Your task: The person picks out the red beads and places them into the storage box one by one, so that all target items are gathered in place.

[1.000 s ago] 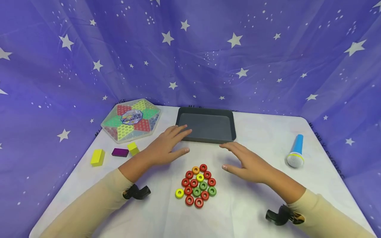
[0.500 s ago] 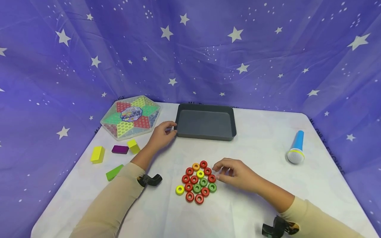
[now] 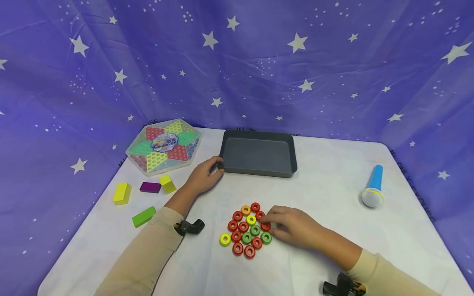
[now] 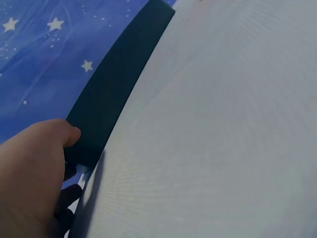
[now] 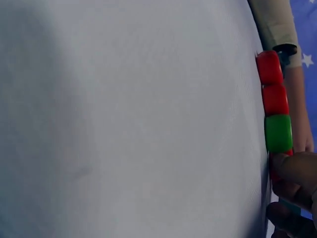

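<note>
From the head view, the left hand (image 3: 203,176) grips the near left corner of the dark grey rectangular plastic tray (image 3: 258,168), which sits at the far middle of the white-covered bench (image 3: 333,230). The right hand (image 3: 292,231) rests its curled fingers on a red wooden ring (image 3: 265,226) at the right edge of the cluster of red, green, yellow and orange rings (image 3: 247,231), near the middle.

In the left wrist view, the left hand's thumb (image 4: 59,135) lies against the tray's corner (image 4: 94,144).

In the right wrist view, curled fingertips (image 5: 293,171) close on a red ring just beside a green ring (image 5: 278,133).
</note>
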Demonstrator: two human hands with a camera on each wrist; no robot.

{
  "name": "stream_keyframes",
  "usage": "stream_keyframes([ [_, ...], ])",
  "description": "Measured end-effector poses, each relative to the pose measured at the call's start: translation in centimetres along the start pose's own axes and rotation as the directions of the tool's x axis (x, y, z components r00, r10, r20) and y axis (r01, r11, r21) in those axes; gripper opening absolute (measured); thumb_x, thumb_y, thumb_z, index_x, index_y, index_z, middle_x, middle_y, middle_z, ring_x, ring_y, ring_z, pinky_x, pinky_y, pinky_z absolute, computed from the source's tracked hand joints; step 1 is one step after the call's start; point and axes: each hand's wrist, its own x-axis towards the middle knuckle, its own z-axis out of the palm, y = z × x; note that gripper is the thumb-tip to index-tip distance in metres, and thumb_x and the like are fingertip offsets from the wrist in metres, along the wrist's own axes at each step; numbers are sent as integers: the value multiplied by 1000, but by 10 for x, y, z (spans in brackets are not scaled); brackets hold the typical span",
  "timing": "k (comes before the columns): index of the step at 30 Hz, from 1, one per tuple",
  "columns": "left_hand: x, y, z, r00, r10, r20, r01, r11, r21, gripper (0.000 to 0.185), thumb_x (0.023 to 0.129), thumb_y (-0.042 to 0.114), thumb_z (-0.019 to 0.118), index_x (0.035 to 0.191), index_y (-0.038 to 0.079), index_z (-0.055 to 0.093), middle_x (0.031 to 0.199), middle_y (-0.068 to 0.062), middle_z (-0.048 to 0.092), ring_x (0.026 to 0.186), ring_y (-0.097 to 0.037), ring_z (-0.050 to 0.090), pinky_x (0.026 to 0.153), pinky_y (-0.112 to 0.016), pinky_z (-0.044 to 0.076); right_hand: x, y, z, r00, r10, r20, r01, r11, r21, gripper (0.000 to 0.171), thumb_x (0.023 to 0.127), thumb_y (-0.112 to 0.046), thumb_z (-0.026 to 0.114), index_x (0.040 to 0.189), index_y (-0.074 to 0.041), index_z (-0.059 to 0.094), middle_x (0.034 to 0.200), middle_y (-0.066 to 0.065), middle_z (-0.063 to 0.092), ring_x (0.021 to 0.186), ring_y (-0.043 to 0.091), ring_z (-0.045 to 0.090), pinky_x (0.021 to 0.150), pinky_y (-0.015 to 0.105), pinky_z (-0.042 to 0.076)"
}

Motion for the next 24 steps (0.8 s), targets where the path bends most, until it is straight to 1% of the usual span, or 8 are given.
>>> stream_keyframes([
  [3,0,-2,2,1000,12,3,-12,1000,11,33,102,38,58,132,24,59,143,-5,60,137,-29,53,113,-50,43,2,0,-1,1000,-12,11,12,999,-40,31,90,-22,76,120,-26,72,111,-17,67,96,-2,61,84,29,57],
  [5,0,-2,2,1000,14,5,-14,1000,19,33,102,39,57,132,24,58,144,-5,59,137,-28,52,113,-49,42,4,1,-2,1000,-12,25,13,999,-47,30,89,-23,76,119,-26,72,111,-17,67,96,-3,61,85,29,57],
  [7,0,-3,2,1000,9,7,-9,1000,23,33,102,40,57,132,25,58,145,-5,58,138,-27,51,114,-49,42,6,3,-3,999,-6,49,7,999,-37,30,89,-23,75,119,-27,72,111,-18,66,95,-3,60,85,28,56],
  [11,0,-4,2,1000,-2,17,1,1000,23,33,103,40,57,132,25,58,144,-4,58,139,-26,50,115,-47,41,10,7,-11,997,6,78,-6,1000,6,30,87,-23,76,117,-27,71,107,-21,63,86,-1,58,77,22,53],
  [15,0,-3,2,1000,-3,23,2,1000,17,32,103,40,57,132,25,58,144,-4,58,139,-25,50,116,-47,40,17,13,-33,998,25,60,-26,999,27,31,85,-23,78,115,-25,70,102,-21,61,80,4,57,69,20,50],
  [18,0,-4,2,1000,-7,21,6,1000,16,31,103,40,57,131,27,57,144,-3,58,139,-25,50,116,-47,40,26,22,-55,999,35,19,-35,999,14,31,85,-21,79,115,-20,71,99,-18,62,77,5,57,64,21,49],
  [20,0,-5,3,1000,-9,18,9,1000,16,30,103,40,57,130,28,57,144,-3,58,139,-24,50,116,-47,40,33,30,-69,999,42,-16,-41,999,6,31,84,-18,78,114,-18,71,98,-16,63,77,6,57,62,22,49],
  [24,1,-8,3,1000,-2,7,2,1000,16,29,103,39,58,130,28,57,143,-3,59,138,-24,51,115,-46,41,48,50,-96,994,88,-68,-87,996,11,30,84,-14,77,113,-19,71,97,-12,66,77,10,60,58,24,49],
])
